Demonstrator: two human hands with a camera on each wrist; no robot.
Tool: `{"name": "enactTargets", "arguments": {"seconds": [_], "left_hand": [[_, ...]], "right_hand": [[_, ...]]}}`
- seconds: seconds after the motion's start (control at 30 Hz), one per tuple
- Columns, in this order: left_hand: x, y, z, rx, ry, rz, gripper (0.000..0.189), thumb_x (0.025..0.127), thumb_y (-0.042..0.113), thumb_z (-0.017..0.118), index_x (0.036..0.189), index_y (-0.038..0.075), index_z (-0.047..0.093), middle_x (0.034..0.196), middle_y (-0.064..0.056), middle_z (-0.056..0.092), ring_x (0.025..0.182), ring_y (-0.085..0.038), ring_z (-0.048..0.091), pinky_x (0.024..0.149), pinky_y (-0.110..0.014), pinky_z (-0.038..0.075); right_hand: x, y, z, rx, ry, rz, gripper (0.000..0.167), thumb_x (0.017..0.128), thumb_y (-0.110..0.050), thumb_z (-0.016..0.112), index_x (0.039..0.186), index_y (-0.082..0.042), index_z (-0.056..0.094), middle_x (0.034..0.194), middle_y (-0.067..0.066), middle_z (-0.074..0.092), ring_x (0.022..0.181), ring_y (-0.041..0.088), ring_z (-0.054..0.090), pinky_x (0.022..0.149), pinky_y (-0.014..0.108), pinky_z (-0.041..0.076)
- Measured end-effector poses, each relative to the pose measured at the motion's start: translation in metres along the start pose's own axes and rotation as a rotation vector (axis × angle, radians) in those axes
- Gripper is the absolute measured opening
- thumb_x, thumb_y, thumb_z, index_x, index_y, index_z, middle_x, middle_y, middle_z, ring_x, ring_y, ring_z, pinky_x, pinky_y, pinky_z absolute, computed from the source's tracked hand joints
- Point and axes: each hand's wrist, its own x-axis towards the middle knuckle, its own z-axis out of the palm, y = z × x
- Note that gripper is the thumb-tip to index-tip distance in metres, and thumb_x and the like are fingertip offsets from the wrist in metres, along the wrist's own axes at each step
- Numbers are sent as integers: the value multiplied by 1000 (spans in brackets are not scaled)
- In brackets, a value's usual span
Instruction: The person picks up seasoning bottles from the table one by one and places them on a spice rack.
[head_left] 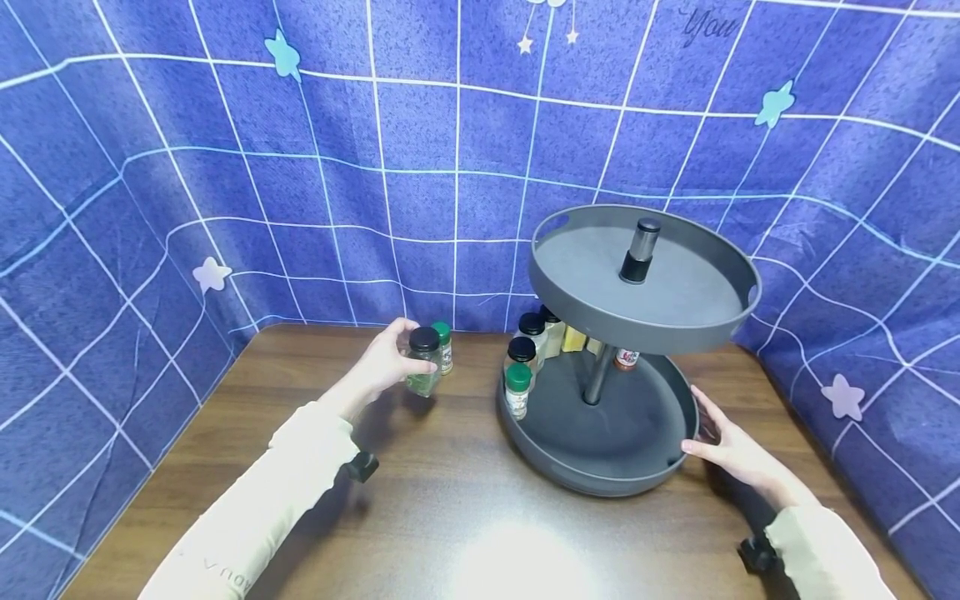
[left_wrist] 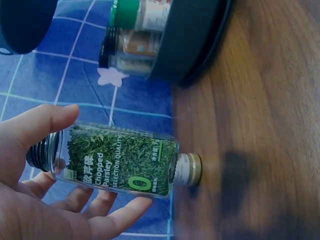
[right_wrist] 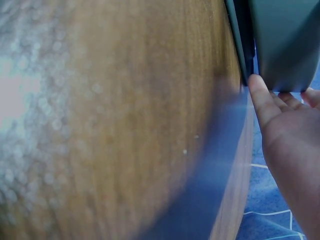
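My left hand [head_left: 390,361] grips a clear jar of chopped parsley [left_wrist: 120,160] with a black lid, thumb on one side and fingers on the other. Just behind that jar stands a small green-capped bottle [head_left: 446,350], partly hidden. On the right is a two-tier grey turntable, its lower tray [head_left: 600,482] holding several spice jars along the left and back. My right hand [head_left: 731,446] touches the right side of this tray's rim, thumb and fingers spread. At the tray's left edge stand a green-capped bottle [head_left: 517,392] and a black-lidded jar [head_left: 522,353].
Above the lower tray, the upper tray [head_left: 645,312] hides some of the back jars. A post [head_left: 597,379] joins the two tiers. The wooden table [head_left: 435,483] backs onto a blue gridded curtain [head_left: 420,200]. A red-labelled bottle [head_left: 626,358] stands at the lower tray's back.
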Motion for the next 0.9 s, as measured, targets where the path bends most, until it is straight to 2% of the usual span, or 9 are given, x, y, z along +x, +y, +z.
{"name": "enactTargets", "arguments": {"seconds": [0.17,0.4,0.6,0.73,0.9], "left_hand": [[-3,8,4,6,-13,19,62,67,3,79,120,7,46,117,-21,57,104,-34,56,68,-40,57],[-8,19,10,-69,-67,46,59,67,-1,78,117,5,46,116,-22,58,101,-34,60,70,-43,57],[-13,31,16,-90,-99,77,57,68,-2,77,115,5,47,116,-23,59,100,-33,62,71,-43,57],[-16,39,20,-84,-103,120,56,68,-2,78,115,5,47,114,-22,61,96,-30,63,69,-40,57],[-18,46,25,-34,-82,196,57,66,1,80,114,4,50,110,-18,63,94,-26,64,75,-32,52]], "right_hand": [[1,1,0,0,-5,5,84,88,-2,62,149,3,5,145,39,16,116,-21,30,90,0,31],[1,1,0,-4,-3,-2,84,87,-2,63,149,2,6,145,39,16,117,-21,30,91,0,31],[0,0,0,-6,-2,-2,84,88,-2,62,149,2,5,145,38,16,116,-21,30,90,0,31],[0,-1,0,-4,-1,0,84,88,-2,62,149,2,5,145,40,16,116,-21,30,90,0,31],[0,-4,1,9,0,-24,84,87,1,62,148,5,5,142,44,15,115,-21,32,90,1,32]]}}
